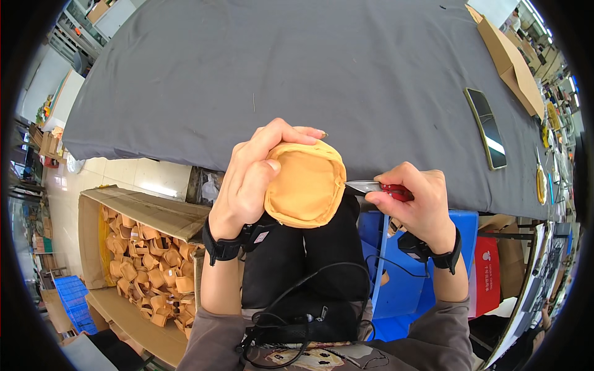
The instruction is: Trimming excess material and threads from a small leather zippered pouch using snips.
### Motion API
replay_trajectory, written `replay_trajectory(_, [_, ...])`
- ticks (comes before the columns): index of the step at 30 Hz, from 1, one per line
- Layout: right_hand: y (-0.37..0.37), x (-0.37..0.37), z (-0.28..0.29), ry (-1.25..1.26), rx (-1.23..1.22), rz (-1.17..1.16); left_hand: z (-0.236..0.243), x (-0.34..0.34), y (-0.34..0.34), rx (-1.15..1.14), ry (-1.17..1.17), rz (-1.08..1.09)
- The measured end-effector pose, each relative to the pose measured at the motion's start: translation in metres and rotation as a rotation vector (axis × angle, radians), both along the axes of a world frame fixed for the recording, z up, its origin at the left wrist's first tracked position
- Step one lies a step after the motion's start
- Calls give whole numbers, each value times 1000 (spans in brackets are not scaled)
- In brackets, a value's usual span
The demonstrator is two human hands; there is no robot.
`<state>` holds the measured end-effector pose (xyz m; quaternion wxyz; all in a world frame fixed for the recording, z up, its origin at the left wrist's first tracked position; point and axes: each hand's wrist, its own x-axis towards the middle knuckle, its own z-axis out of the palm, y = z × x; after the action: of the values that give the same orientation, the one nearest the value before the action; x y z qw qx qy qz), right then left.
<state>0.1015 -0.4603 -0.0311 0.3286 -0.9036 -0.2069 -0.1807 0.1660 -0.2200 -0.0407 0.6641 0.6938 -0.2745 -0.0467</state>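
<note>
My left hand (250,176) grips a yellow fabric piece (305,185), a rounded square with a raised seamed rim, held up in front of the table's near edge. Its thumb lies on the piece's left side, fingers curled round the top. In my right hand (414,204) is a small metal cutting tool with a red handle (399,192); the fingers are closed on it. The tool's pointed tip is at the right rim of the fabric piece, and whether it touches the seam is too small to tell.
A grey-covered table (272,68) carries a phone (484,128) and a flat cardboard piece (510,62) at right. Below left stands a cardboard box (93,222) full of tan fabric pieces (148,266). Blue bins (396,297) and a red box (484,275) stand lower right.
</note>
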Motion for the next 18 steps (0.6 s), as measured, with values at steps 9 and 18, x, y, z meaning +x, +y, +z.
replay_trajectory(9, [-2, -1, 18, -32, -108, 17, -1, 1, -3, 0, -15, 2])
replay_trajectory(18, [1, -4, 28, -56, -151, 19, 1, 0, 1, 15, -35, -6])
